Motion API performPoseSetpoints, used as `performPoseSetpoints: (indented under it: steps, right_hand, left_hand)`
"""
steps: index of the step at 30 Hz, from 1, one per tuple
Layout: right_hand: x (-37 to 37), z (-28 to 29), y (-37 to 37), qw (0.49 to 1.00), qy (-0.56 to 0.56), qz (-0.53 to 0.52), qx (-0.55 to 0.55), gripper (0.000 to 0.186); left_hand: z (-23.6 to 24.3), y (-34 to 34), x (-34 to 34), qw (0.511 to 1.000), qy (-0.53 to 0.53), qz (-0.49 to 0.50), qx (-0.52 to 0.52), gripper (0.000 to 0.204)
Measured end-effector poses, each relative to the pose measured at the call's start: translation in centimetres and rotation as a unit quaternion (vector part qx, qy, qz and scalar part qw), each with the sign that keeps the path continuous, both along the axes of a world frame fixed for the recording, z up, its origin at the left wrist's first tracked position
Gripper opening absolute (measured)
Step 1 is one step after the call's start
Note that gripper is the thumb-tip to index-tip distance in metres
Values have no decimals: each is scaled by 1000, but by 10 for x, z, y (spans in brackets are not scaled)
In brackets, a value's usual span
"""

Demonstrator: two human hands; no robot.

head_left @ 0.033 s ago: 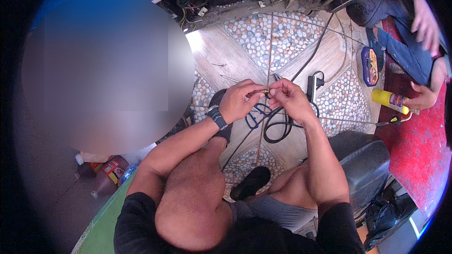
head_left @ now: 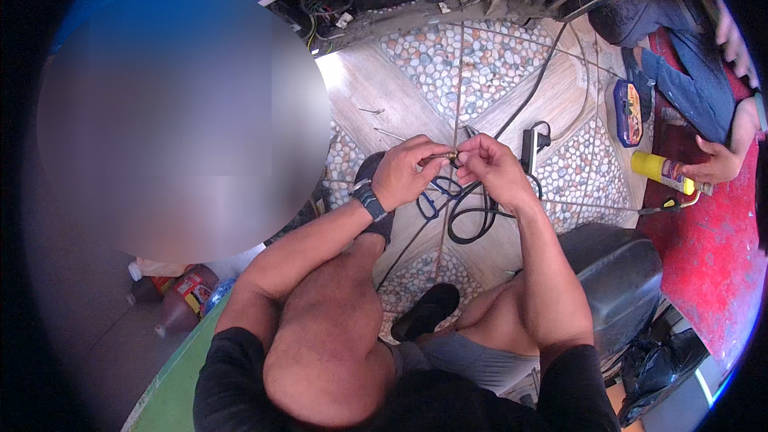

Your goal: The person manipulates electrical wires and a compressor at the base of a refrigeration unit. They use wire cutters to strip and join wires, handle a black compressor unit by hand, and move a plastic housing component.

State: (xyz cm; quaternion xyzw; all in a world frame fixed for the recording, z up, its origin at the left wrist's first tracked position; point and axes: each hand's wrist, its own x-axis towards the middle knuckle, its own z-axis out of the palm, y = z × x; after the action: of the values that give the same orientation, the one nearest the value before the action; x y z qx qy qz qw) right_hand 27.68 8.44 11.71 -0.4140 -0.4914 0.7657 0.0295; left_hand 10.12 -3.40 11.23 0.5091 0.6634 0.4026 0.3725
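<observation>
My left hand (head_left: 406, 172) and my right hand (head_left: 492, 166) meet over the tiled floor, fingertips pinched together on a small brass-coloured fitting (head_left: 452, 156) at the end of a thin dark line. Both hands grip it, the left from the left side and the right from the right. A dark watch (head_left: 370, 200) is on my left wrist. Under the hands lie a coil of black cable (head_left: 472, 220) and a blue-handled tool (head_left: 432, 198).
A black power strip (head_left: 530, 148) lies just right of my hands. Another person's hand (head_left: 716, 164) holds a yellow can (head_left: 664, 172) at the right, by a blue box (head_left: 628, 104). A black sandal (head_left: 428, 308), a black seat (head_left: 620, 272) and bottles (head_left: 176, 296) lie nearby.
</observation>
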Motion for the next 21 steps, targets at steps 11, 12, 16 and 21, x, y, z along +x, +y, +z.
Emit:
performPoseSetpoints:
  steps: [11,12,16,21]
  right_hand:
    - [1,5,1,999,23,2,39,14]
    - [-1,10,1,1000,11,2,22,13]
    - [-4,10,-3,1000,2,-9,-2,12]
    - [3,-8,-7,994,57,16,90,14]
  left_hand:
    - [-4,-3,0,999,29,-27,-2,20]
    - [-3,-3,-1,997,72,-33,26,19]
    - [2,-2,-2,982,161,-49,87,14]
    - [5,-4,0,995,84,-49,8,21]
